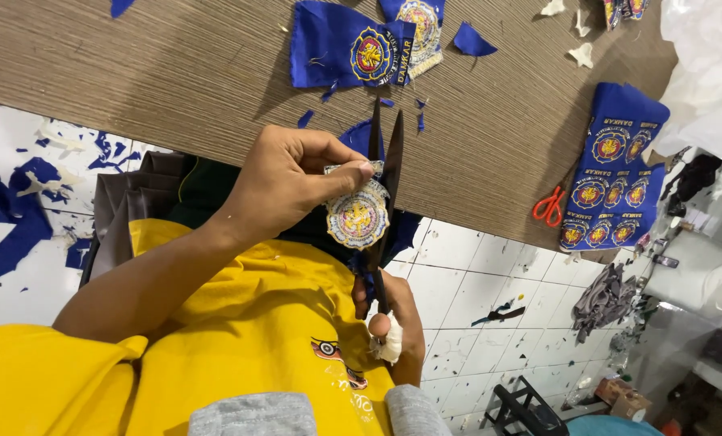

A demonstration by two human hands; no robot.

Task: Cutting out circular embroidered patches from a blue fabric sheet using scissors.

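Between scissor blades (385, 173), round embroidered patch (358, 216)

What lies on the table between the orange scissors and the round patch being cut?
In the head view, only bare brown tabletop lies between the orange scissors and the round patch.

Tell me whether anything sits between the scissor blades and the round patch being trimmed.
Nothing visible does. The left hand pinches the round embroidered patch right against the open black scissors, worked by the right hand.
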